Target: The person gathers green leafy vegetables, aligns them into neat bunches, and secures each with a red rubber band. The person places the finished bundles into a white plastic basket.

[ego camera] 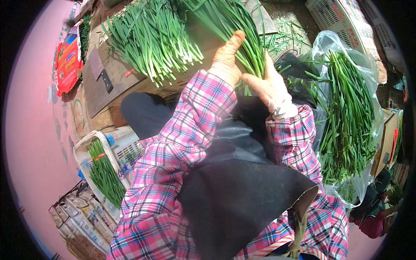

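Observation:
A loose bunch of Chinese chives (245,42) lies between my two gloved hands, its leaves pointing away from me. My left hand (227,58) grips its left side, thumb uppermost. At the pale stem ends, my right hand (268,83) cups it from the right, with some fingers hidden behind the stems. Just left of my hands, a spread pile of chives (156,42) rests on the wooden work surface, white ends towards me. A cleaver (101,71) with a black handle lies on a cutting board (107,84) farther left.
To my right, an open plastic bag (372,78) holds a large heap of chives (349,120). At lower left stands a plastic crate (97,136) with a tied chive bundle (105,172). Stacked crates (84,217) are below it. A red package (68,63) lies by the wall.

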`<state>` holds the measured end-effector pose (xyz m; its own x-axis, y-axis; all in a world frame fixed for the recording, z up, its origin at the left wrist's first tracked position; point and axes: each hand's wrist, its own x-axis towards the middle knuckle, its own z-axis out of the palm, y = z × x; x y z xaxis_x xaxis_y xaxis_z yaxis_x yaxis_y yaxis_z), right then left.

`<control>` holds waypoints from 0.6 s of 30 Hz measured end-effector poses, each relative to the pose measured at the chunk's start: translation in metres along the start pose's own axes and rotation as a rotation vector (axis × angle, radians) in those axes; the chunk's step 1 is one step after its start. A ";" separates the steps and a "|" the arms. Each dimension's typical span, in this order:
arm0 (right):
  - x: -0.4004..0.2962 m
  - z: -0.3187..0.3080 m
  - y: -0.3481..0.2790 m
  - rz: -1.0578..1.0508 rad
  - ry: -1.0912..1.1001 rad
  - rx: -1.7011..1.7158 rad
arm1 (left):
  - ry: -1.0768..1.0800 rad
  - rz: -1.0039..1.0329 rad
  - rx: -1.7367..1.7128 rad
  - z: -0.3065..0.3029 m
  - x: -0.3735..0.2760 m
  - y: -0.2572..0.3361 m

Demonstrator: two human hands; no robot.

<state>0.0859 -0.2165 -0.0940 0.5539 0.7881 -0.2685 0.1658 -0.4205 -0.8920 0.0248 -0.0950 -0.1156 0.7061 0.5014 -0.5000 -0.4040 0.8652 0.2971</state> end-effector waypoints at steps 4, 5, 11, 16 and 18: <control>0.009 0.002 0.030 -0.071 0.018 0.102 | 0.091 -0.051 -0.053 0.004 0.000 -0.007; 0.008 0.000 0.032 -0.091 0.017 0.143 | 0.077 -0.041 -0.038 -0.003 0.009 -0.013; -0.025 -0.015 -0.008 0.058 -0.026 -0.151 | -0.182 -0.228 -0.125 -0.019 0.021 0.004; -0.032 -0.031 0.027 0.147 -0.115 0.137 | -0.066 -0.050 0.055 -0.008 0.018 -0.020; -0.042 -0.022 0.021 0.195 -0.108 0.434 | -0.020 0.005 0.415 0.018 -0.007 -0.017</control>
<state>0.0837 -0.2683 -0.0939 0.4489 0.7652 -0.4615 -0.3012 -0.3567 -0.8843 0.0370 -0.1137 -0.1022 0.7174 0.5017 -0.4833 -0.1416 0.7844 0.6039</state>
